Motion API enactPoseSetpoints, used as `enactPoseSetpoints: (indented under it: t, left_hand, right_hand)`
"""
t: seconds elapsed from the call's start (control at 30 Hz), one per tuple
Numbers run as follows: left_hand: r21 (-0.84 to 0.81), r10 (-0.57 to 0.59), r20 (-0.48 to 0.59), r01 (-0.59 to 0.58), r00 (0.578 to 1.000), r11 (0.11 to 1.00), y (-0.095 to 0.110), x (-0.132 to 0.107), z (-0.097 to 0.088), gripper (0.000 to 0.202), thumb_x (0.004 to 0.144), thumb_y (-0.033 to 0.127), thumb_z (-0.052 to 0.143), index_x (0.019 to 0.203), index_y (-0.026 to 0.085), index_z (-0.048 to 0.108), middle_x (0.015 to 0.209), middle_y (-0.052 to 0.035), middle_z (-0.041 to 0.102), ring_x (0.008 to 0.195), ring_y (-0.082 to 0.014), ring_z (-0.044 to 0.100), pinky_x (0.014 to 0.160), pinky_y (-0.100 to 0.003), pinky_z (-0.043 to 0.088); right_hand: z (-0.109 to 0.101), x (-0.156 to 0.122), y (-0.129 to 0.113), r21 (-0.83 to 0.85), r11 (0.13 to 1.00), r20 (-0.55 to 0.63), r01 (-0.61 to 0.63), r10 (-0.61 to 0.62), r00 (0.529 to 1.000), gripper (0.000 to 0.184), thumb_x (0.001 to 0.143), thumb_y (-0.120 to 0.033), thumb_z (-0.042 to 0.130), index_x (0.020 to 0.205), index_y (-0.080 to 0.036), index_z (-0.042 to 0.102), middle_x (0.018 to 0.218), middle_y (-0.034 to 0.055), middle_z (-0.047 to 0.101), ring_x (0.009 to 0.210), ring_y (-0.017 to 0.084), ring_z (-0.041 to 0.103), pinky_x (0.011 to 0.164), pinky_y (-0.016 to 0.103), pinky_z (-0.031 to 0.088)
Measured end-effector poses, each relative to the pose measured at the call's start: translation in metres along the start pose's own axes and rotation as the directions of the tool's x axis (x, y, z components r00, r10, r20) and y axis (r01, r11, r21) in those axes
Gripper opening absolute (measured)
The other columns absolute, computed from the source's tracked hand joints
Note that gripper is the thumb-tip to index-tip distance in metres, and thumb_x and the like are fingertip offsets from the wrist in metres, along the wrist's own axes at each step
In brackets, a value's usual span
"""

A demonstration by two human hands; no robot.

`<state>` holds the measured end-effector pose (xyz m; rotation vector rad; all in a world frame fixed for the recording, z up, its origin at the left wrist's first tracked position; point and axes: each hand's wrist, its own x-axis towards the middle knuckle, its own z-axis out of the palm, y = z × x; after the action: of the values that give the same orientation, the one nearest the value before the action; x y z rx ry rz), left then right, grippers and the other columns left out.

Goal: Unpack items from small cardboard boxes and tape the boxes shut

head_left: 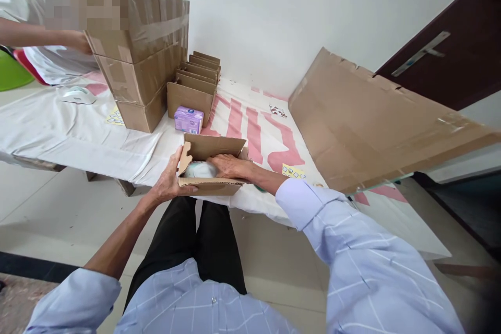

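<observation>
A small open cardboard box (211,188) sits at the table's front edge, its back flap standing up. My left hand (169,181) grips the box's left end, thumb along the front wall and fingers at the side. Inside lies a rounded whitish item (200,169), partly covered; its kind is unclear. My right hand (229,166) reaches into the box from the right, fingers stretched out beside and against that item. Its fingertips are partly hidden by the box.
Behind the box stand a purple packet (188,119) and a row of open cardboard boxes (190,96). Taped cartons (148,57) are stacked at left, a co-worker's arm (43,34) beyond them. A large cardboard sheet (376,120) leans at right. Yellow sticker sheets (293,171) lie on the cloth (129,154).
</observation>
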<state>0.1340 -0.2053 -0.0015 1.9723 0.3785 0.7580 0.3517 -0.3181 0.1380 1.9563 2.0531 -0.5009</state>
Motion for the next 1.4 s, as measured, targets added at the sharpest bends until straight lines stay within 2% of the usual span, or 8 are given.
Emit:
enactPoseSetpoints:
  t: [0.23, 0.47, 0.67, 0.8, 0.9, 1.03, 1.17, 1.4]
  left_hand:
    - [0.046, 0.021, -0.013, -0.021, 1.0, 0.999, -0.002, 0.002, 0.001, 0.149, 0.07, 0.064, 0.099, 0.182, 0.024, 0.009, 0.181, -0.0267, 0.024, 0.166, -0.0542, 0.029, 0.127, -0.07, 0.044]
    - [0.031, 0.043, -0.024, -0.043, 0.999, 0.999, -0.011, 0.014, 0.002, 0.149, 0.067, 0.061, 0.102, 0.181, 0.022, 0.014, 0.174, -0.0255, 0.037, 0.164, -0.0509, 0.036, 0.133, -0.069, 0.036]
    - [0.049, 0.026, 0.022, -0.027, 0.999, 0.998, -0.016, 0.036, 0.009, 0.152, 0.065, 0.061, 0.103, 0.18, 0.017, 0.014, 0.172, -0.0282, 0.038, 0.162, -0.052, 0.038, 0.133, -0.069, 0.036]
    - [-0.003, 0.084, -0.005, -0.084, 0.996, 0.996, -0.02, 0.068, 0.037, 0.154, 0.061, 0.058, 0.105, 0.18, 0.017, 0.015, 0.175, -0.0281, 0.034, 0.165, -0.0525, 0.033, 0.135, -0.068, 0.032]
    - [-0.022, 0.07, 0.006, -0.07, 0.998, 0.997, -0.017, 0.094, 0.06, 0.158, 0.057, 0.055, 0.105, 0.179, 0.013, 0.014, 0.175, -0.0302, 0.033, 0.167, -0.0536, 0.029, 0.135, -0.067, 0.031]
    - [0.04, 0.091, -0.024, -0.09, 0.996, 0.995, 0.003, 0.091, 0.064, 0.145, 0.065, 0.053, 0.102, 0.178, 0.015, 0.019, 0.174, -0.0298, 0.036, 0.166, -0.0516, 0.032, 0.134, -0.067, 0.035]
    - [0.223, 0.197, -0.154, -0.16, 0.968, 0.962, 0.035, 0.025, 0.046, 0.12, 0.081, 0.048, 0.092, 0.177, 0.022, 0.025, 0.173, -0.0252, 0.04, 0.164, -0.0447, 0.039, 0.129, -0.062, 0.044]
    - [0.037, 0.206, 0.038, -0.207, 0.978, 0.978, 0.047, -0.073, 0.04, 0.088, 0.092, 0.053, 0.085, 0.166, 0.023, 0.049, 0.162, -0.0233, 0.054, 0.159, -0.0423, 0.049, 0.129, -0.059, 0.047]
  right_hand:
    - [-0.014, -0.019, -0.007, -0.056, 0.996, -0.054, -0.062, 0.059, 0.997, 0.047, 0.097, -0.038, 0.077, 0.136, -0.016, 0.062, 0.142, 0.0199, 0.07, 0.13, 0.038, 0.066, 0.104, 0.047, 0.051]
    - [-0.033, -0.052, 0.018, 0.071, 0.996, -0.31, -0.055, 0.075, 0.948, 0.044, 0.083, -0.032, 0.085, 0.12, -0.019, 0.067, 0.129, 0.0114, 0.074, 0.116, 0.029, 0.067, 0.086, 0.034, 0.046]
    - [-0.054, -0.111, 0.043, 0.209, 0.975, -0.588, -0.075, 0.186, 0.787, 0.046, 0.075, -0.029, 0.081, 0.119, -0.017, 0.071, 0.117, 0.0088, 0.076, 0.102, 0.026, 0.066, 0.08, 0.033, 0.045]
    - [-0.063, -0.152, 0.048, 0.269, 0.963, -0.738, 0.01, 0.2, 0.645, 0.046, 0.073, -0.028, 0.079, 0.118, -0.018, 0.074, 0.113, 0.0066, 0.077, 0.101, 0.026, 0.067, 0.087, 0.038, 0.051]
    - [-0.062, -0.172, 0.042, 0.319, 0.946, -0.769, 0.061, 0.221, 0.6, 0.044, 0.073, -0.027, 0.077, 0.116, -0.019, 0.075, 0.112, 0.0055, 0.077, 0.101, 0.026, 0.068, 0.09, 0.04, 0.055]
    - [-0.046, -0.182, 0.025, 0.422, 0.899, -0.716, 0.116, 0.252, 0.651, 0.04, 0.072, -0.027, 0.078, 0.11, -0.021, 0.075, 0.109, 0.0044, 0.078, 0.098, 0.025, 0.069, 0.087, 0.038, 0.057]
    - [-0.008, -0.172, 0.01, 0.581, 0.798, -0.608, 0.158, 0.298, 0.735, 0.038, 0.07, -0.027, 0.079, 0.108, -0.023, 0.074, 0.105, 0.0034, 0.078, 0.098, 0.025, 0.068, 0.084, 0.035, 0.057]
    - [0.079, -0.107, -0.013, 0.869, 0.464, -0.325, 0.171, 0.276, 0.905, 0.05, 0.069, -0.043, 0.091, 0.111, -0.021, 0.074, 0.105, 0.0034, 0.078, 0.094, 0.022, 0.07, 0.084, 0.034, 0.056]
